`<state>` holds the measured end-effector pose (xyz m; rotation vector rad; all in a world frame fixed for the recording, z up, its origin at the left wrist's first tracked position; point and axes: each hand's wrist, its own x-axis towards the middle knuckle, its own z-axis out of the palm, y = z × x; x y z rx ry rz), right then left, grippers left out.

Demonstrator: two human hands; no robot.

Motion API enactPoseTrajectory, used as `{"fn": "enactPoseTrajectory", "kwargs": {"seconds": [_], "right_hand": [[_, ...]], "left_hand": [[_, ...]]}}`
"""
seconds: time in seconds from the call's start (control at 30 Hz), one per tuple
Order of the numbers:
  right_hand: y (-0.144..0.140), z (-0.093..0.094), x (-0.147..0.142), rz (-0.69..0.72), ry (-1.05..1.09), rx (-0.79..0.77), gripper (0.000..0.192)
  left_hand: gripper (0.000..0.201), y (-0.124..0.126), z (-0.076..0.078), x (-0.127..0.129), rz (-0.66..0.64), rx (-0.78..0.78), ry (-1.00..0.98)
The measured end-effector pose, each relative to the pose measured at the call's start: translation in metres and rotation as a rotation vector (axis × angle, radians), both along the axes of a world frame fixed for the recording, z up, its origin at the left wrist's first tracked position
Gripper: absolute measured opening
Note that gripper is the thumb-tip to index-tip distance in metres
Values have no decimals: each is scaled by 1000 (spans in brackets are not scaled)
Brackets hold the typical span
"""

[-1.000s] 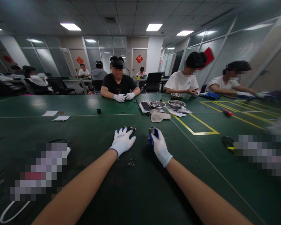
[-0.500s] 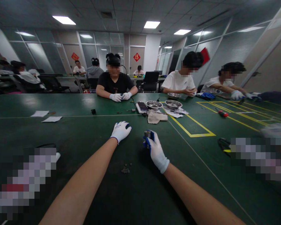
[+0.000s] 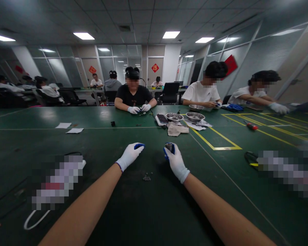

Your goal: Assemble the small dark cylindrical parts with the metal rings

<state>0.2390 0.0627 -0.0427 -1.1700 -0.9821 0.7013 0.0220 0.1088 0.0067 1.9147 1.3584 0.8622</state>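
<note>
1. Head view: the right hand (image 3: pixel 176 162), in a white glove with blue fingertips, is closed around a small metal cylinder (image 3: pixel 169 147), held upright just above the green table (image 3: pixel 154 205).
2. The left hand (image 3: pixel 129 155), gloved the same way, lies just left of the cylinder and apart from it, fingers loosely curled and pointing toward it; whether it grips anything cannot be told.
3. A small heap of nuts (image 3: pixel 146 177) lies on the table nearer the person than the cylinder, between the two forearms.
4. Beyond the cylinder, farther across the table, lie a crumpled cloth (image 3: pixel 177 129), two metal bowls (image 3: pixel 174 117) and a phone (image 3: pixel 161 119).
5. Right of the cylinder a yellow taped rectangle (image 3: pixel 215 138) marks the table; farther right lies a red-handled screwdriver (image 3: pixel 251 126).
6. Far left of the cylinder lie two slips of paper (image 3: pixel 68 128).
7. Straight beyond the cylinder a person in a black shirt (image 3: pixel 134 95) sits with gloved hands together; two people in white shirts (image 3: pixel 202 93) work at the far right.
</note>
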Motion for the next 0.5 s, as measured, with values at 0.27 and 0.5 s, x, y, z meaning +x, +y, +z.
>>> {"fn": "enactPoseTrajectory", "kwargs": {"seconds": [0.27,0.5], "right_hand": [[-3,13,-18,-91,-40,-10,31],[1,8,-31,-68,103,7,37]], "left_hand": [[24,-44,6,-17,-56,-32,-97],[22,-59,0,-16,-21,29,-65]]}}
